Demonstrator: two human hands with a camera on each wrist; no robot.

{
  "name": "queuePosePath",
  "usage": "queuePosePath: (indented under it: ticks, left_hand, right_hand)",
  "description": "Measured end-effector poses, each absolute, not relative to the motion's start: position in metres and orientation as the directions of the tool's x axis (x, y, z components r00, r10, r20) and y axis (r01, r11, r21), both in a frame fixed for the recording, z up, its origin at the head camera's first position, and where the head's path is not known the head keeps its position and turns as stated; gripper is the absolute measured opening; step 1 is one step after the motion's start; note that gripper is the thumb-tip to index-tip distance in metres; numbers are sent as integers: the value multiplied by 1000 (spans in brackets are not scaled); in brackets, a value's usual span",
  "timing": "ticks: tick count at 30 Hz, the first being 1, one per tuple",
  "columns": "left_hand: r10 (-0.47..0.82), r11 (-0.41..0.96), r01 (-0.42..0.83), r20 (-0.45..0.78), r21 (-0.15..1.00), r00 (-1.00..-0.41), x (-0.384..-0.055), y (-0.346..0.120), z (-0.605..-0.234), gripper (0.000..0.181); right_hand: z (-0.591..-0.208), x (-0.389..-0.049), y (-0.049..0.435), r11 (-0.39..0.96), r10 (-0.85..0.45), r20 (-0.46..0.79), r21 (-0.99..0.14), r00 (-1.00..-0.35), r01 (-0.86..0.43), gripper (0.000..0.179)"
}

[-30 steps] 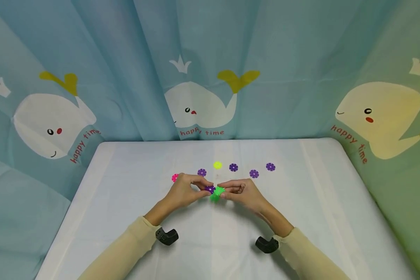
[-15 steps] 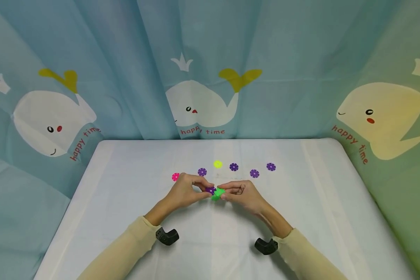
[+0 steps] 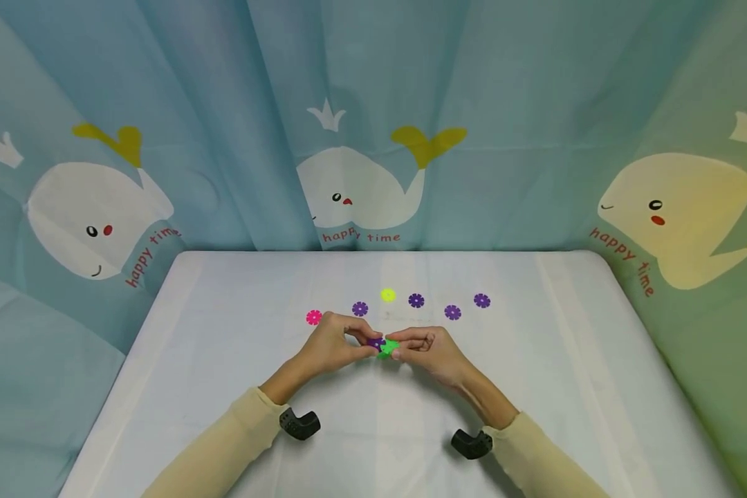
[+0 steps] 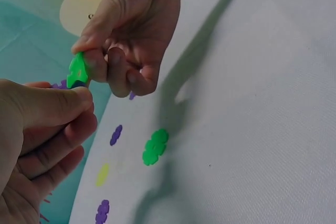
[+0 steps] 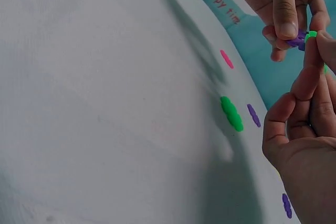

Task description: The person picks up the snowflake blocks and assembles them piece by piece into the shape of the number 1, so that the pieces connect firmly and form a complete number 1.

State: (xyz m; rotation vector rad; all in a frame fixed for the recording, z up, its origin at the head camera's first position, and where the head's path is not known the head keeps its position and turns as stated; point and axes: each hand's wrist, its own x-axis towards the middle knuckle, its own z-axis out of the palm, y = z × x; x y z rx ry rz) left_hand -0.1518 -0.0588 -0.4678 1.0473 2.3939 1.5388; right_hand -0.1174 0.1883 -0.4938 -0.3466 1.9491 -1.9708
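Observation:
My left hand (image 3: 339,344) pinches a purple snowflake disc (image 3: 374,342) between thumb and fingertips. Opposite it, the right hand (image 3: 434,351) grips a bright green snowflake disc (image 3: 391,346) the same way. The notched edges of these two discs meet between the hands, with their planes at an angle in the left wrist view, where the held green disc (image 4: 77,71) hides much of the purple one. Another green disc (image 4: 156,147) lies on the white table below, mostly covered by the held pieces in the head view. Fingertips hide part of both held discs.
Beyond the hands, a pink disc (image 3: 314,317), a yellow disc (image 3: 389,295) and several purple discs, one of them a purple disc (image 3: 452,312) at right, lie spread on the table (image 3: 224,290). A blue curtain (image 3: 504,104) with whale prints hangs behind the far edge.
The purple and green discs have been drawn closer together, their edges now overlapping more. Both hands keep their grip and have hardly moved. The loose discs lie where they were.

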Motion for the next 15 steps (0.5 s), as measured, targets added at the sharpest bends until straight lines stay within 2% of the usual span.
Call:
queuePosePath:
  ticks: [7, 15]
  left_hand:
    - [587, 236, 484, 273, 843, -762, -153, -57, -473, 18]
    - [597, 201, 561, 354, 803, -720, -157, -56, -481, 21]
  right_hand:
    - [-491, -118, 192, 68, -402, -68, -997, -913, 44, 35]
    - [-489, -119, 196, 116, -401, -74, -993, -913, 29, 35]
